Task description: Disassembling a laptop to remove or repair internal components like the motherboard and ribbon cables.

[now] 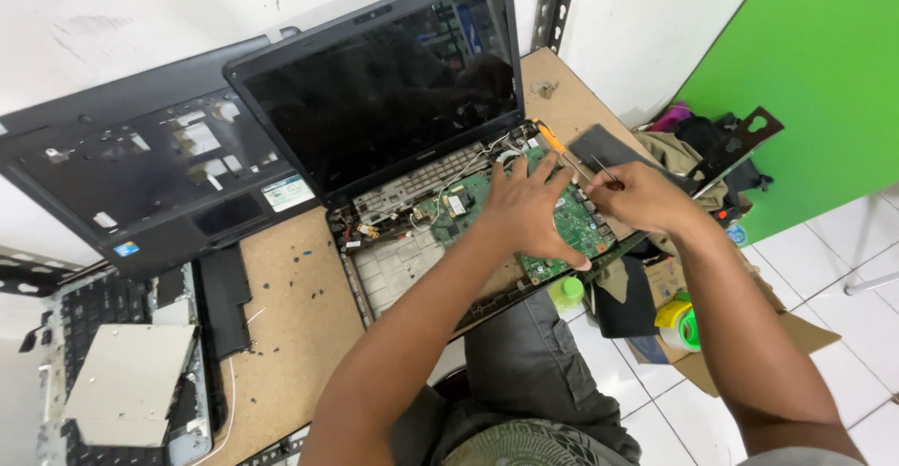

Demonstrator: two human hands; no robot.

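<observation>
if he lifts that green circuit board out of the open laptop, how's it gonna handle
The green circuit board is thin and flat, so probably light and fairly stiff, flexing a little if lifted by one edge. Thin wires lie across its far side and may tug or snag. Its small exposed parts look fragile, so the left hand pressing on it should probably grip the edges.

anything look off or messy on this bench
Yes. The laptop is stripped open, its green board bared under the left hand. Its palmrest cover leans against the wall, small screws lie loose on the table, and the base overhangs the front edge.
</observation>
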